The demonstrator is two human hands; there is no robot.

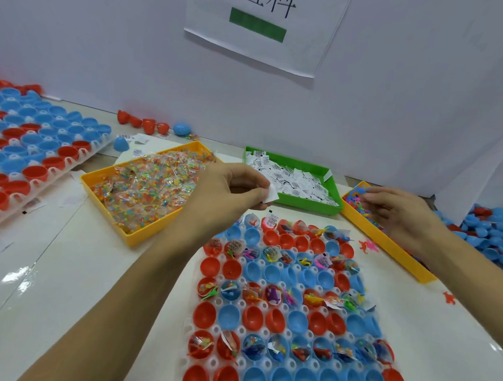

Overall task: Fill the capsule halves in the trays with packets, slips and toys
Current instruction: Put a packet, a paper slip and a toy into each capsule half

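- We had the left hand [230,189] pinching a white slip [272,192] between thumb and fingertips, right over the far edge of the capsule tray [267,333].
- That tray sat at the counter's near edge, red and blue halves in rows, some stuffed, some bare.
- The slip hung just short of the green bin [307,204] of slips, which stood beyond the tray.
- Our right hand [399,214] was down in the toy bin [392,248] at the tray's right, fingers curled together on small coloured toys; exactly which one, we couldn't tell.
- The packet bin [133,237] lay just left of the left hand.
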